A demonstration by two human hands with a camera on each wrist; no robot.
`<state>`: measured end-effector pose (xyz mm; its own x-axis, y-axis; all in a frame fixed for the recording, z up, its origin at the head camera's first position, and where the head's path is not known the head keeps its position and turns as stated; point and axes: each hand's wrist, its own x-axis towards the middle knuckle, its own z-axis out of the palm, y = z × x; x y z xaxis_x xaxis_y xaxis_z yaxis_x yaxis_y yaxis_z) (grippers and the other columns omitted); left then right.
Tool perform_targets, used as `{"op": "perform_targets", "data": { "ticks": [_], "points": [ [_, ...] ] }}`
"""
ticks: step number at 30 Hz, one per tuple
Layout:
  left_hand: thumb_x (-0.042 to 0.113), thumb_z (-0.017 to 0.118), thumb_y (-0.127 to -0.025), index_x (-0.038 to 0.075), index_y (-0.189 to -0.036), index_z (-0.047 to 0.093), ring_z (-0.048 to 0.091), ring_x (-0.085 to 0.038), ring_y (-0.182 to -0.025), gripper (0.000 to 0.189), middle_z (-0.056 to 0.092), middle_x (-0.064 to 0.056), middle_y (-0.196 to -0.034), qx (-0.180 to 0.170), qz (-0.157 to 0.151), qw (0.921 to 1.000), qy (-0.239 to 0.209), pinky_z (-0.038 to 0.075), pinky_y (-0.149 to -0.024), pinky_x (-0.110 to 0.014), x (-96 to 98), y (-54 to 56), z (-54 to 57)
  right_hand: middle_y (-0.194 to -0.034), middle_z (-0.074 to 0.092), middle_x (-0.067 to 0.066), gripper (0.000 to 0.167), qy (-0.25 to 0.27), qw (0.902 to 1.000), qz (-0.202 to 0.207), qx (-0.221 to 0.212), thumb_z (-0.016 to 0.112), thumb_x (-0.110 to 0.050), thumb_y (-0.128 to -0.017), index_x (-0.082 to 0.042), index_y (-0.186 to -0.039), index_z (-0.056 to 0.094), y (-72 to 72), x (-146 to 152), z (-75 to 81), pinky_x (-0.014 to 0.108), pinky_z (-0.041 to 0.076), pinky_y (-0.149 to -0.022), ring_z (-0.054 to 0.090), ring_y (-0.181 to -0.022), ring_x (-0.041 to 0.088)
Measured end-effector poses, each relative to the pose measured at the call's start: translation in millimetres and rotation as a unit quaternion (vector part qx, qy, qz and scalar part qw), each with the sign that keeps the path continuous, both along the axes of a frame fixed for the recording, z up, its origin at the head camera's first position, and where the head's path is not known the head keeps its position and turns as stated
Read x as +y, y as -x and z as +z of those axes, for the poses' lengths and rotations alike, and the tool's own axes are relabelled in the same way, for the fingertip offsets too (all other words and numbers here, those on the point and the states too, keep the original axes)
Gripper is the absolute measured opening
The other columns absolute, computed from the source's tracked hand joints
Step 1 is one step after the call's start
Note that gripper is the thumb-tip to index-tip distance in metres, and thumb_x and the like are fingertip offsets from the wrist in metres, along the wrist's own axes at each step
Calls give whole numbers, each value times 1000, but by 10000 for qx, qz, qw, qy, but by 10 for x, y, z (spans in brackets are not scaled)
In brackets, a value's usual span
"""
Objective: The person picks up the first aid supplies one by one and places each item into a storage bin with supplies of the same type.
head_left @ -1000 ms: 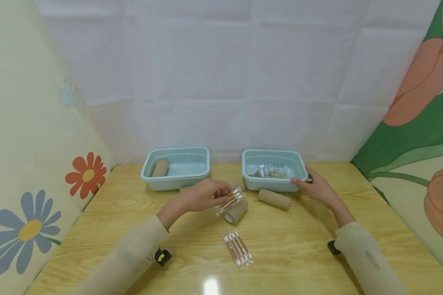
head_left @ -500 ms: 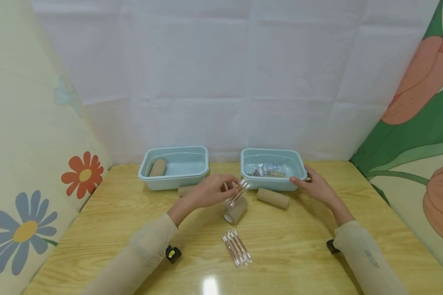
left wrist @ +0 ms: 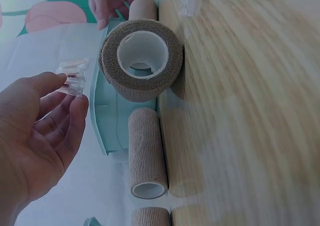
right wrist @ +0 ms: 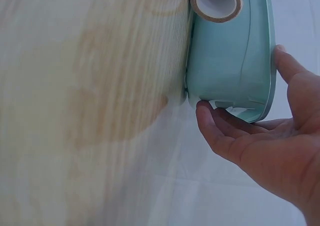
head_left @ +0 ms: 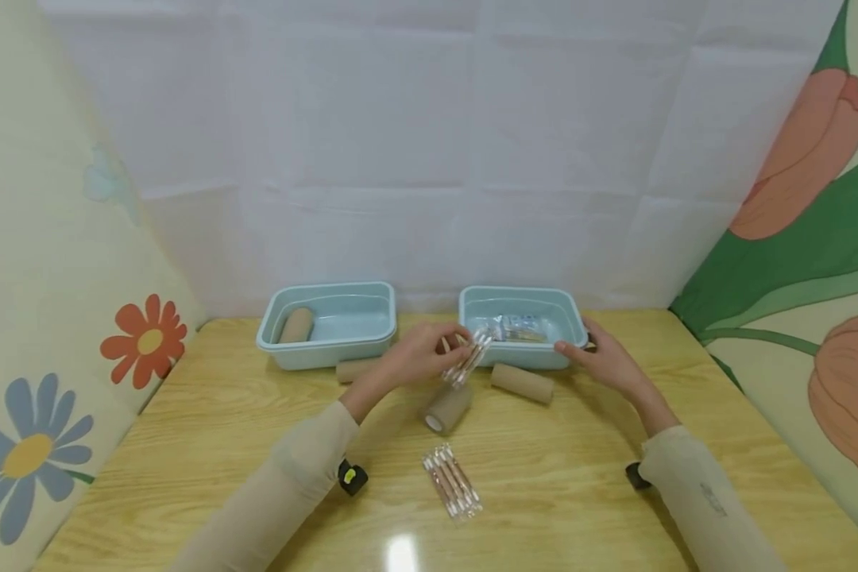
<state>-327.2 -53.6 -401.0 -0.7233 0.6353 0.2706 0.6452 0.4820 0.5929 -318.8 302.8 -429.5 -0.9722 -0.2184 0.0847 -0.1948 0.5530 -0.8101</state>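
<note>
My left hand (head_left: 420, 355) pinches a clear packet of cotton swabs (head_left: 470, 357) between thumb and fingers, its far end overlapping the front rim of the right bin in the head view. In the left wrist view the packet (left wrist: 74, 76) sits at the fingertips. My right hand (head_left: 610, 364) holds the right end of the light-blue bin (head_left: 518, 357); its thumb lies on the rim and its fingers curl under the end, as the right wrist view shows. Inside that bin lie other clear packets (head_left: 520, 327). Another swab packet (head_left: 452, 481) lies on the table.
A second light-blue bin (head_left: 329, 354) stands at the left with a tan bandage roll (head_left: 296, 326) inside. Tan rolls lie before the bins: a left roll (head_left: 356, 370), a thicker middle roll (head_left: 449, 408) and a right roll (head_left: 523, 384). White cloth (head_left: 372, 159) hangs behind.
My left hand has carried the swab packet rightward and up, from over the middle roll to the right bin's front rim. My right hand keeps its hold on the bin.
</note>
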Motion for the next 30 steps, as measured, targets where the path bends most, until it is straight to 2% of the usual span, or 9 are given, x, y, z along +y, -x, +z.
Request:
{"op": "perform_targets", "data": {
  "ticks": [7,10,14,22,30],
  "points": [
    [26,64,-103,10,-125,69,65,-11,-70,27,69,2,-92,32,98,9998,-162,54,-58,-30,90,91,-7,-148,44,26,86,26,10000,44,17,63,-50,-100,-6,-162,23,14,-2,-5,52,52,-92,48,-129,44],
    [29,64,-103,13,-124,69,64,-11,-73,27,69,3,-93,38,187,9995,-233,54,-61,-31,131,148,-13,-148,44,25,86,20,10000,-13,7,63,-50,-100,-7,-162,23,17,-1,-4,51,52,-91,49,-128,43],
    [30,64,-103,13,-124,69,64,-14,-75,28,68,1,-94,-99,342,9985,-417,54,-62,-32,174,220,1,-148,44,25,87,10,10000,-51,-7,63,-51,-99,-8,-162,22,22,3,-13,52,51,-92,48,-129,43],
    [25,64,-103,7,-124,67,65,-21,-60,29,69,-6,-90,-557,395,9935,-911,55,-53,-36,217,384,79,-148,45,24,88,56,10000,-49,-36,64,-52,-98,-9,-163,22,25,-1,-28,52,51,-91,48,-128,42],
    [23,67,-102,2,-124,66,67,-22,-60,31,70,-10,-91,-827,759,9884,-1023,58,-57,-38,291,432,133,-149,44,24,89,46,10000,-55,-56,64,-54,-98,-10,-163,21,12,2,-13,53,51,-92,48,-129,42]
  ]
}}
